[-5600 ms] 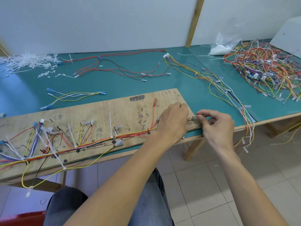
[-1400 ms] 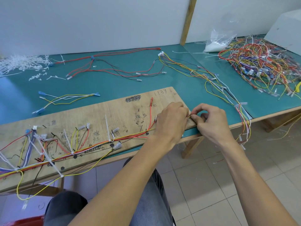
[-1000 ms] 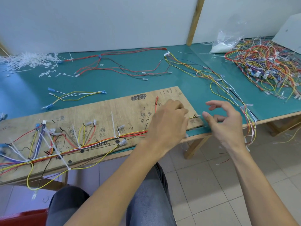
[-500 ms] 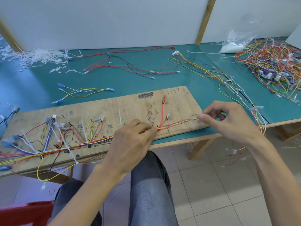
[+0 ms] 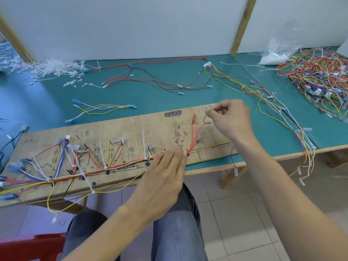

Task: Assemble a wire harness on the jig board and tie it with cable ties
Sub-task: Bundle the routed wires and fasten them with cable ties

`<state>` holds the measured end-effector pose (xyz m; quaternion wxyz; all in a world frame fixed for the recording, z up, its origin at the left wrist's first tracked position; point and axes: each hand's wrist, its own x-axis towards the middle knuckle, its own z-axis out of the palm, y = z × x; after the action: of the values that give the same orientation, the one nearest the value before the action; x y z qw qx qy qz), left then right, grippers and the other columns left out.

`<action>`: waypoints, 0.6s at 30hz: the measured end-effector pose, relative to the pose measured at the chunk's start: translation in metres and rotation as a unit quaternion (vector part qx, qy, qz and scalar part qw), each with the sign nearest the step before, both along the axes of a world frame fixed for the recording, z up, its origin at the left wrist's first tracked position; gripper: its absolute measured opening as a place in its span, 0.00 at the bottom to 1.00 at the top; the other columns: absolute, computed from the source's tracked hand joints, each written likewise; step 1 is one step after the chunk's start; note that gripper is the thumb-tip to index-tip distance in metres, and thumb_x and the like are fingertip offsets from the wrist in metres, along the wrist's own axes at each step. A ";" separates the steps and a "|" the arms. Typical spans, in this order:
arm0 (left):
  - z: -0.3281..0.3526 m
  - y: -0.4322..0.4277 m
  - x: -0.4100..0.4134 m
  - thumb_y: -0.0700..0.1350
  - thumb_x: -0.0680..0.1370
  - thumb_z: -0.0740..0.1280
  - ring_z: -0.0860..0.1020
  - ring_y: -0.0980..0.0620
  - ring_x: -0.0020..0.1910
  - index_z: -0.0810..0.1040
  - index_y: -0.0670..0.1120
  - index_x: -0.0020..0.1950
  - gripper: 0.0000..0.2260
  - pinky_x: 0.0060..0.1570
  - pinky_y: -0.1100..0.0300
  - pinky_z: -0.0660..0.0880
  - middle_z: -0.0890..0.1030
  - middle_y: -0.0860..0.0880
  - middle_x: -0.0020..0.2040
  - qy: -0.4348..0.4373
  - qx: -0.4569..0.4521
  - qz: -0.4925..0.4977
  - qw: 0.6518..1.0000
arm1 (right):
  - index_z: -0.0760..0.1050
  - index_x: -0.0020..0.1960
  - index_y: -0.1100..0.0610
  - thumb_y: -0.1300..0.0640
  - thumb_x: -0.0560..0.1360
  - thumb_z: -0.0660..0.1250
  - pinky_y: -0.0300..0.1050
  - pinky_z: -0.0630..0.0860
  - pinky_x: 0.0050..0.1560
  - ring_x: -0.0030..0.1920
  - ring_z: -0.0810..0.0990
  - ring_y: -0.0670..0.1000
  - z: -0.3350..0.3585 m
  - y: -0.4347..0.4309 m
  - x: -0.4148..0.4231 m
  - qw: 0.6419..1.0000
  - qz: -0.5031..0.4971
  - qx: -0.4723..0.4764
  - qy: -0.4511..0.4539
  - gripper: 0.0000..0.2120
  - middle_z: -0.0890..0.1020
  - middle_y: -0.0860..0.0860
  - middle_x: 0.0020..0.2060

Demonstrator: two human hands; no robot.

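Observation:
The wooden jig board (image 5: 120, 129) lies along the table's near edge. A wire harness (image 5: 90, 171) of red, yellow, blue and black wires runs across it, bound by white cable ties (image 5: 143, 144). My left hand (image 5: 163, 178) presses its fingertips on the bundle where red branch wires (image 5: 194, 136) fork off. My right hand (image 5: 230, 119) hovers over the board's right end and pinches a thin dark wire (image 5: 205, 117). A yellow wire (image 5: 211, 147) runs right from the fork under my right wrist.
A green mat (image 5: 150, 98) covers the table. Loose cable ties (image 5: 47, 69) are heaped at the back left. Loose red and yellow wire sets (image 5: 150, 81) lie behind the board. A large tangle of wires (image 5: 320, 80) and a plastic bag (image 5: 276, 53) sit at the right.
My left hand slid left along the bundle from the board's right end to the fork. My right hand rose from the board's right edge to its far corner, pinching the dark wire.

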<state>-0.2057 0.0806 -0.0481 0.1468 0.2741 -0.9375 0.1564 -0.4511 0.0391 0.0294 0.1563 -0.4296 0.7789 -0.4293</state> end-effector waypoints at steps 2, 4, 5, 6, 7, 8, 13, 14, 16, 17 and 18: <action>-0.002 -0.001 0.000 0.42 0.79 0.67 0.71 0.35 0.61 0.64 0.32 0.78 0.30 0.65 0.41 0.67 0.70 0.34 0.70 0.016 0.008 0.001 1.000 | 0.83 0.37 0.54 0.54 0.73 0.74 0.43 0.76 0.41 0.34 0.80 0.49 -0.001 -0.014 0.010 0.999 0.009 0.019 0.047 0.07 0.81 0.46 0.26; -0.002 0.000 0.000 0.42 0.80 0.67 0.71 0.36 0.62 0.65 0.33 0.78 0.29 0.66 0.42 0.67 0.71 0.35 0.70 0.034 0.015 0.000 0.999 | 0.84 0.39 0.54 0.54 0.74 0.72 0.47 0.82 0.47 0.42 0.85 0.53 -0.001 -0.028 0.021 0.996 0.030 0.042 0.074 0.06 0.85 0.49 0.31; -0.002 0.000 0.000 0.43 0.80 0.67 0.71 0.36 0.63 0.65 0.33 0.78 0.28 0.66 0.43 0.67 0.71 0.35 0.70 0.041 0.019 0.000 0.999 | 0.85 0.40 0.54 0.54 0.74 0.72 0.49 0.83 0.49 0.45 0.86 0.54 0.000 -0.035 0.026 0.994 0.041 0.058 0.087 0.06 0.86 0.51 0.34; -0.002 0.001 0.000 0.43 0.80 0.67 0.71 0.37 0.63 0.66 0.34 0.78 0.28 0.66 0.43 0.66 0.71 0.36 0.70 0.045 0.023 0.001 0.999 | 0.86 0.41 0.54 0.55 0.74 0.71 0.49 0.83 0.50 0.46 0.86 0.56 0.001 -0.041 0.031 0.991 0.051 0.077 0.101 0.06 0.87 0.52 0.37; -0.001 0.001 0.000 0.43 0.80 0.68 0.72 0.37 0.63 0.66 0.34 0.78 0.28 0.66 0.44 0.66 0.72 0.36 0.70 0.047 0.026 0.002 0.999 | 0.87 0.42 0.53 0.56 0.73 0.71 0.49 0.83 0.49 0.47 0.85 0.57 0.001 -0.047 0.037 0.987 0.059 0.096 0.117 0.06 0.87 0.53 0.39; 0.001 0.001 0.000 0.43 0.80 0.68 0.72 0.37 0.62 0.67 0.34 0.77 0.28 0.66 0.44 0.67 0.72 0.37 0.70 0.048 0.028 0.003 0.998 | 0.87 0.42 0.53 0.57 0.73 0.71 0.48 0.82 0.47 0.47 0.85 0.59 0.002 -0.052 0.042 0.983 0.065 0.111 0.130 0.06 0.87 0.54 0.40; 0.011 0.001 -0.002 0.45 0.81 0.67 0.73 0.39 0.58 0.70 0.35 0.75 0.25 0.61 0.48 0.68 0.75 0.39 0.66 0.046 0.033 0.007 0.998 | 0.86 0.42 0.55 0.57 0.73 0.72 0.51 0.83 0.46 0.48 0.83 0.61 0.003 -0.063 0.065 0.963 0.116 0.146 0.196 0.04 0.86 0.56 0.40; 0.013 0.001 -0.002 0.45 0.80 0.67 0.73 0.40 0.57 0.71 0.35 0.74 0.25 0.60 0.49 0.67 0.75 0.40 0.64 0.047 0.034 0.006 0.998 | 0.86 0.43 0.55 0.57 0.73 0.72 0.51 0.82 0.46 0.48 0.83 0.62 0.003 -0.063 0.069 0.959 0.128 0.145 0.207 0.04 0.86 0.56 0.41; 0.017 0.001 -0.002 0.46 0.80 0.67 0.73 0.42 0.55 0.73 0.36 0.73 0.24 0.56 0.50 0.68 0.76 0.43 0.59 0.051 0.042 0.001 0.998 | 0.87 0.44 0.54 0.54 0.74 0.73 0.51 0.82 0.47 0.48 0.83 0.62 0.002 -0.060 0.077 0.953 0.152 0.141 0.221 0.05 0.86 0.56 0.41; 0.019 0.001 -0.001 0.46 0.81 0.66 0.73 0.43 0.55 0.74 0.36 0.73 0.23 0.55 0.51 0.69 0.76 0.44 0.58 0.052 0.050 -0.002 0.997 | 0.87 0.45 0.53 0.53 0.75 0.73 0.50 0.82 0.47 0.47 0.83 0.62 0.002 -0.056 0.080 0.951 0.162 0.138 0.226 0.05 0.86 0.56 0.41; 0.021 0.000 -0.001 0.46 0.81 0.66 0.74 0.43 0.54 0.74 0.37 0.73 0.22 0.55 0.51 0.71 0.76 0.45 0.58 0.054 0.058 -0.003 0.997 | 0.88 0.45 0.52 0.53 0.75 0.74 0.50 0.82 0.46 0.46 0.83 0.61 0.002 -0.051 0.084 0.948 0.172 0.135 0.230 0.05 0.86 0.55 0.40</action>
<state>-0.2064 0.0811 -0.0275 0.1814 0.2873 -0.9365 0.0861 -0.3668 -0.0119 0.0313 0.1008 -0.6189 0.7586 -0.1768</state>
